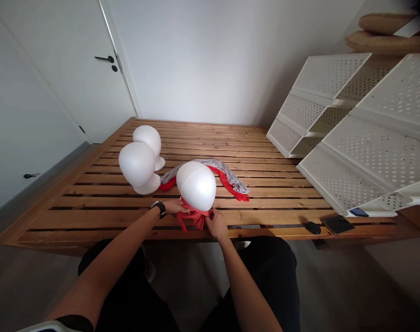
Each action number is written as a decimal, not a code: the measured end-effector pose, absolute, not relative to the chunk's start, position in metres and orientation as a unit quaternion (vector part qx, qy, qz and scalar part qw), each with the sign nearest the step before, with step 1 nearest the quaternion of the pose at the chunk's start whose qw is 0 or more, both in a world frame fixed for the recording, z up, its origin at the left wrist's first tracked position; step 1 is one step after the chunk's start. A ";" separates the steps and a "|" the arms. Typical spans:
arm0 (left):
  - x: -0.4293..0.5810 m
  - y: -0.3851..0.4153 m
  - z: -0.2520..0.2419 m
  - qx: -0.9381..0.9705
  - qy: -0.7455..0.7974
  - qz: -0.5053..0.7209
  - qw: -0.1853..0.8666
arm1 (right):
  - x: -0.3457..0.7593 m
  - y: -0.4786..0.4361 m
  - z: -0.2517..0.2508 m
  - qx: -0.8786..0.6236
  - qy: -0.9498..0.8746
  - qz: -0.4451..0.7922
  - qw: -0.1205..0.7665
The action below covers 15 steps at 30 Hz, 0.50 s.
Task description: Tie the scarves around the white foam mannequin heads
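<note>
Red scarf bunched under the foam mannequin head; left hand and right hand both closed on it. Loose ends hang below the head.

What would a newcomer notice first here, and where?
The white foam head at the table's front stands out, red cloth gathered beneath it between the left hand and right hand. Two more foam heads stand left on the slatted wooden table, and white perforated shelving stands at right.

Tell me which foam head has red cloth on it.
The nearest foam head has red cloth tied beneath it; the other two foam heads stand bare.
</note>
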State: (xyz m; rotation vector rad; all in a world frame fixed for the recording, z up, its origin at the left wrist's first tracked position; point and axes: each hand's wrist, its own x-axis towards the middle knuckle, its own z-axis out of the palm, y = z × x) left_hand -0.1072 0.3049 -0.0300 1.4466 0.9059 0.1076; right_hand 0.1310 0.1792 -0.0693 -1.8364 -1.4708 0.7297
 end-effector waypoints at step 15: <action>-0.109 0.268 -0.039 0.486 0.441 0.210 0.725 | 0.110 0.189 -0.092 -0.551 -0.509 0.466 0.470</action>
